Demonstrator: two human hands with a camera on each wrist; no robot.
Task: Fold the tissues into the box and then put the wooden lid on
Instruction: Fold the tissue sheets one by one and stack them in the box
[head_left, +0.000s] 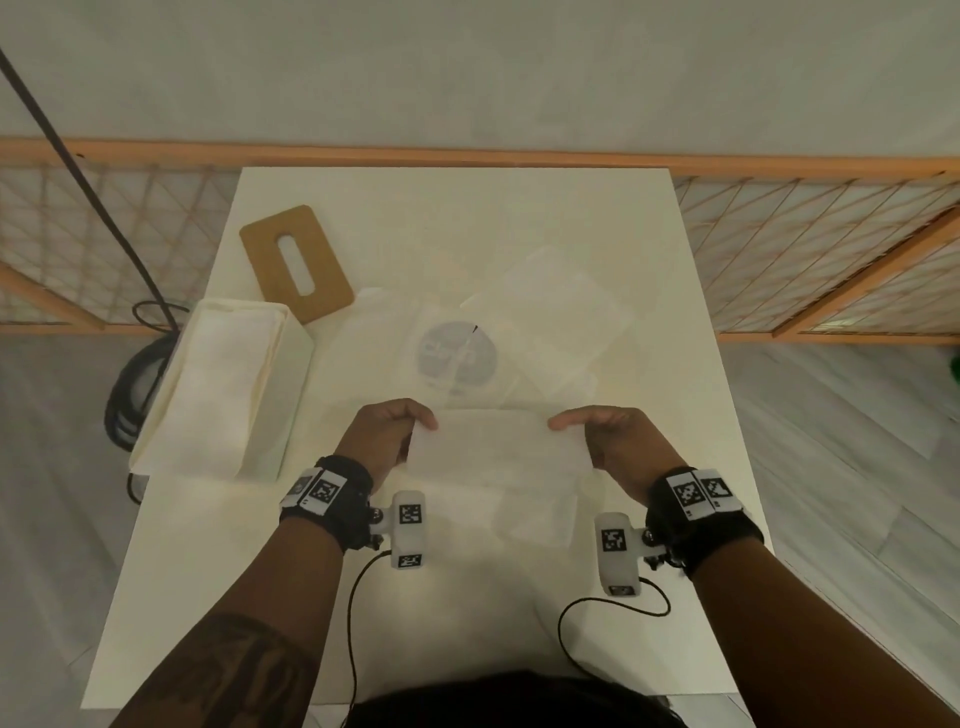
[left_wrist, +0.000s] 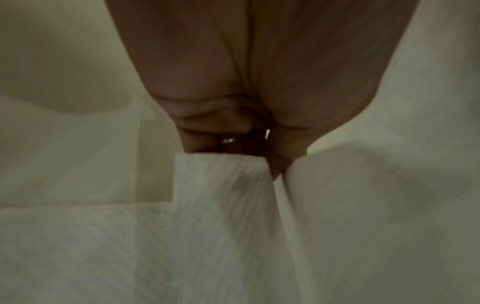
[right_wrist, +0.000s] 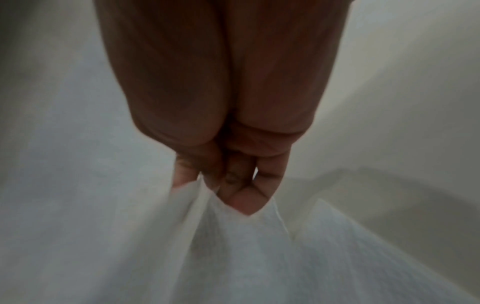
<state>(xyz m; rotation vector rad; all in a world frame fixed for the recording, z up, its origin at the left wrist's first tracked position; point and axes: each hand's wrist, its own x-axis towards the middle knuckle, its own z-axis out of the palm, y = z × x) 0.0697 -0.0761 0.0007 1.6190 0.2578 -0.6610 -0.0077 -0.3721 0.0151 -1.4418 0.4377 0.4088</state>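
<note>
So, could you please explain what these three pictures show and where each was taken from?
No machine here: a person works with bare hands. The wide picture comes from a head-worn camera looking down at a white table; the close-ups come from cameras strapped to the wrists. The left hand and right hand each pinch one end of a thin white tissue sheet. On the table lie a brown slotted lid, an open white box of tissues and a clear plastic wrapper with a round grey label.
</note>
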